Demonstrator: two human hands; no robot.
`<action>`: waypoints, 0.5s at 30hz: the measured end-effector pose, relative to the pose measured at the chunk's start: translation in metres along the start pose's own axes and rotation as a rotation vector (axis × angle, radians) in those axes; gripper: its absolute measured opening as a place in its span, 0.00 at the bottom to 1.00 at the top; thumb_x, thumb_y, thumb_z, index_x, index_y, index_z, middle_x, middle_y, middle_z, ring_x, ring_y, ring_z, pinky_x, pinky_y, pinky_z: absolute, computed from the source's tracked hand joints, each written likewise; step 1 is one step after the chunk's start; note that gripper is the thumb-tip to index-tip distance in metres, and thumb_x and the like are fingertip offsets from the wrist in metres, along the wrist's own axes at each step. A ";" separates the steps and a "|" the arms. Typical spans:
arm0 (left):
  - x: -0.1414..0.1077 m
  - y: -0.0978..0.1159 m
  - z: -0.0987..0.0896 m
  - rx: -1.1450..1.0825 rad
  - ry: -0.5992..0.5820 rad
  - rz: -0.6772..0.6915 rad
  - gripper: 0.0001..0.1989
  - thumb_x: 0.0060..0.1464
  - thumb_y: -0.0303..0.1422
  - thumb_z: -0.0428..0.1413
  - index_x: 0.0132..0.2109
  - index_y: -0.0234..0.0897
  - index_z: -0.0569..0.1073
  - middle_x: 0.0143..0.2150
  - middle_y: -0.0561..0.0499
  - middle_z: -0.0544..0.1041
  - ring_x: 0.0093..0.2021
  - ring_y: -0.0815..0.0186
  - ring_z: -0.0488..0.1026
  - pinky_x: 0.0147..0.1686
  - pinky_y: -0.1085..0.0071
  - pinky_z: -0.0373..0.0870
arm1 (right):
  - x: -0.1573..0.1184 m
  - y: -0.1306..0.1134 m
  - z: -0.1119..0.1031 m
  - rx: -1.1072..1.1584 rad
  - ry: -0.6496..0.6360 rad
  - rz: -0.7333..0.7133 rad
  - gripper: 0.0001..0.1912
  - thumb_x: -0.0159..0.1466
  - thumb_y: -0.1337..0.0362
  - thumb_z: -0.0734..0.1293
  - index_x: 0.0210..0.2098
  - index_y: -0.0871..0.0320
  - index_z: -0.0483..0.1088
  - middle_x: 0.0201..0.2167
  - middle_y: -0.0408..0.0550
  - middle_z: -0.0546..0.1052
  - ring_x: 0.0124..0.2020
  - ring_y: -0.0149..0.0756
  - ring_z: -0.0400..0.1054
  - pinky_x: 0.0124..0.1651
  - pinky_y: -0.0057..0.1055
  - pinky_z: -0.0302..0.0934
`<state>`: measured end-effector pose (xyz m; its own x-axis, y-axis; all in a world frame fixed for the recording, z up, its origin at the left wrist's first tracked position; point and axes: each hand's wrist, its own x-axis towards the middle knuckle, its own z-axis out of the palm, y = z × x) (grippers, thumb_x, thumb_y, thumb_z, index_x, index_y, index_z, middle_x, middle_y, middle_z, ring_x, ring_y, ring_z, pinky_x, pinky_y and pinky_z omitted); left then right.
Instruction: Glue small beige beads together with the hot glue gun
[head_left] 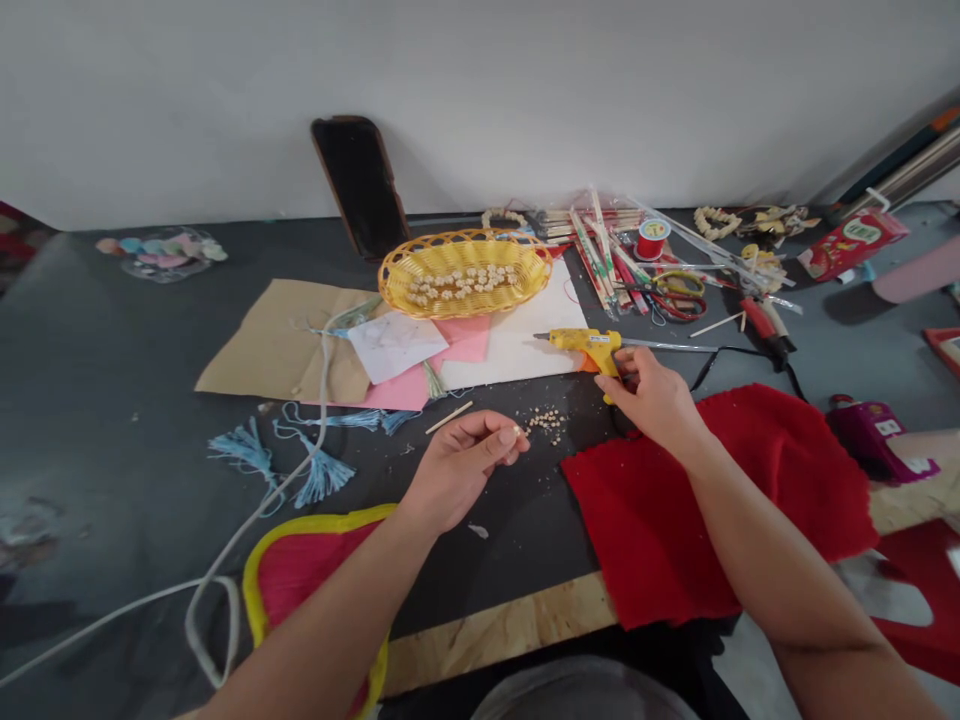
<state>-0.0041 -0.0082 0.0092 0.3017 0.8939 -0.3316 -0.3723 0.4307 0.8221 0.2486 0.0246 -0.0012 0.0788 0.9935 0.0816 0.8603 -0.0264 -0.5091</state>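
Observation:
My left hand (pixel 469 460) pinches a tiny pale piece between thumb and forefinger, just left of a scatter of small beige beads (pixel 547 424) on the dark table. My right hand (pixel 649 392) is closed around the handle of a yellow glue gun (pixel 589 344), whose nozzle points left over a white sheet (pixel 517 345). Behind both hands, a yellow woven basket (pixel 465 305) holds several small flower-like cream pieces (pixel 465 283). A short thin stick (pixel 449 417) lies above my left hand.
Red cloth (pixel 675 510) lies under my right forearm. Blue tassels (pixel 322 472) and a white cable (pixel 262 505) are at the left. A phone (pixel 360 185) leans on the wall. Scissors (pixel 679 295), a thread spool (pixel 652 240) and pliers (pixel 766 325) sit at the back right.

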 end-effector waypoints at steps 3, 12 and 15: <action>0.001 0.000 0.000 -0.011 -0.004 0.014 0.11 0.41 0.37 0.69 0.27 0.33 0.79 0.25 0.51 0.77 0.25 0.73 0.66 0.27 0.76 0.63 | 0.004 0.001 -0.002 0.090 -0.032 0.107 0.18 0.56 0.56 0.69 0.43 0.57 0.66 0.34 0.48 0.79 0.32 0.41 0.74 0.39 0.38 0.65; 0.000 -0.002 -0.004 -0.023 -0.022 0.034 0.10 0.43 0.36 0.68 0.28 0.33 0.79 0.26 0.51 0.77 0.25 0.74 0.67 0.28 0.77 0.63 | 0.008 -0.002 -0.005 0.776 -0.038 0.306 0.18 0.53 0.60 0.69 0.42 0.60 0.69 0.29 0.44 0.74 0.27 0.30 0.67 0.29 0.28 0.63; 0.000 -0.002 -0.004 -0.031 -0.025 0.035 0.10 0.43 0.36 0.68 0.27 0.33 0.79 0.25 0.51 0.77 0.25 0.74 0.67 0.28 0.77 0.63 | 0.005 -0.007 -0.013 1.175 -0.201 0.382 0.16 0.51 0.62 0.70 0.39 0.60 0.70 0.26 0.41 0.70 0.24 0.27 0.64 0.25 0.24 0.61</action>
<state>-0.0071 -0.0079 0.0058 0.3095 0.9053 -0.2910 -0.4096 0.4031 0.8184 0.2495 0.0288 0.0138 0.0568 0.9461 -0.3190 -0.1780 -0.3048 -0.9356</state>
